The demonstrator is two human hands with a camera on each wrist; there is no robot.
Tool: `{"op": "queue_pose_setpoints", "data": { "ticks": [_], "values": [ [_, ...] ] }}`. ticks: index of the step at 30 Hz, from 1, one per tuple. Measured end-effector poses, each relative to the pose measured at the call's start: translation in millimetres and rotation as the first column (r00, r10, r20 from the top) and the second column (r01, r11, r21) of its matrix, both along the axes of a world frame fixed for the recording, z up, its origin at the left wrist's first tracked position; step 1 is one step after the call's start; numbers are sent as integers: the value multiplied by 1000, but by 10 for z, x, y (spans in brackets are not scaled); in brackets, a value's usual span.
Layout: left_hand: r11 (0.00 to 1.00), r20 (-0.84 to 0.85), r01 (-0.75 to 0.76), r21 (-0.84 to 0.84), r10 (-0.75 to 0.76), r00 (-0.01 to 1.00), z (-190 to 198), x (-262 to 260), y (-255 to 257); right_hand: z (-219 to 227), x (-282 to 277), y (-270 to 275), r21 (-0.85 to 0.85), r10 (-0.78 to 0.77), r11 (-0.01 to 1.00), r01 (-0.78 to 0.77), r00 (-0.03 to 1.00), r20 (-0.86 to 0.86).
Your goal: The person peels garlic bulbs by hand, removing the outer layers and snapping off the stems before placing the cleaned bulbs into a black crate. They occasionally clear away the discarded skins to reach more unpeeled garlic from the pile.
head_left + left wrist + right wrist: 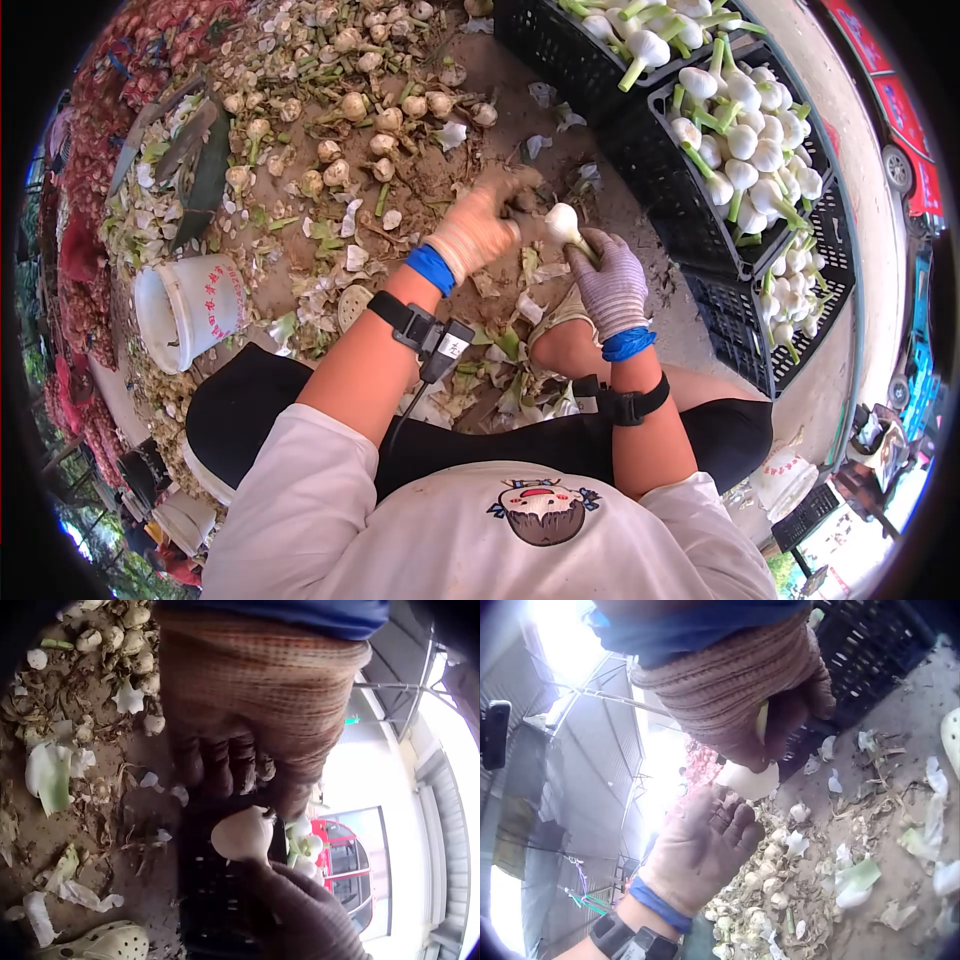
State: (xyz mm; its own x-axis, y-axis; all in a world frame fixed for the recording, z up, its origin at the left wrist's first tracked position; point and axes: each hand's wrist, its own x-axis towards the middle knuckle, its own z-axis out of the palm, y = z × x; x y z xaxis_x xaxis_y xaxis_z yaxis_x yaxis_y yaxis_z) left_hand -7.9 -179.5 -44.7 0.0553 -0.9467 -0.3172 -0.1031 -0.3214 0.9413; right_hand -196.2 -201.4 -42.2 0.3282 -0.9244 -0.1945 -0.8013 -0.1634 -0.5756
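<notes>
My right hand (612, 280), in a striped knit glove, grips a peeled white garlic bulb (562, 222) by its green stem, with the round end toward my left hand. The left hand (482, 228) wears a soiled, tan-looking glove and is just left of the bulb. In the right wrist view its fingers (739, 825) are loosely bent, with nothing seen in the palm. The left wrist view has the bulb (241, 834) below the left fingers, its dark root end near the thumb. Unpeeled garlic bulbs (388, 120) lie on the ground beyond the left hand.
Black plastic crates (700, 235) of peeled garlic stand at the right. Loose skins (355, 258) and leaf scraps litter the ground. A white bucket (190, 305) lies tilted at the left, near red mesh sacks (85, 240). A perforated clog (112, 941) is at the feet.
</notes>
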Motion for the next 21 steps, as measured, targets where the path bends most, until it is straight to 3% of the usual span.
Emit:
{"op": "queue_pose_setpoints", "data": {
  "ticks": [1,2,3,4,5,7,9,11,12,13,14,15,16,17,18,19,20,21],
  "values": [
    [1000,-2,-1,7,1,1000,-43,-27,24,-22,1,-13,-2,-4,1000,4,998,-63],
    [997,305,61,-49,-43,951,-102,-48,42,-50,3,-25,9,44,999,-43,995,-91],
    [987,584,137,-83,-63,809,-141,-54,50,-55,14,-25,13,46,999,-45,995,-92],
    [994,149,107,-18,-104,983,-126,-17,10,-44,19,-20,-36,75,996,-79,993,-94],
    [994,146,107,-17,-103,984,-164,1,-3,-31,16,-17,-86,103,990,-111,990,-100],
    [990,97,-62,130,50,994,-304,25,2,26,12,-20,-105,131,984,-142,986,-106],
    [982,159,-78,172,51,986,-434,74,-17,32,10,-26,-129,160,976,-173,982,-105],
    [962,207,-118,248,66,976,-426,116,-23,15,-22,-35,-178,174,971,-160,982,70],
    [962,208,-116,247,65,976,-423,125,-16,36,-32,-40,-179,173,971,-158,982,72],
    [950,179,-64,305,9,984,-430,130,-1,85,-40,-48,-123,74,992,-40,958,279],
    [933,147,-13,359,-43,988,-441,154,8,108,-45,-55,-45,-35,997,63,882,469],
    [934,156,-18,357,-41,987,-630,242,-1,75,-126,-102,-144,-19,978,152,748,663],
    [934,365,160,319,-277,889,-973,359,-8,66,-283,-196,-90,-204,934,345,724,659],
    [885,552,334,325,-464,693,-1169,451,-12,422,-254,-259,-4,-403,824,567,590,700],
    [909,615,42,414,-313,723,-842,486,-125,499,-414,-379,147,-423,770,621,324,846],
    [949,803,-5,316,-265,533,-1166,688,-168,441,-713,-528,256,-298,787,561,-18,955],
    [940,879,-193,283,-173,444,-902,810,-233,462,-1001,-653,272,-211,909,317,-214,954],
    [953,949,-210,219,-158,272,-852,954,-294,543,-999,-617,362,-294,892,272,-258,920]
  ]
}}
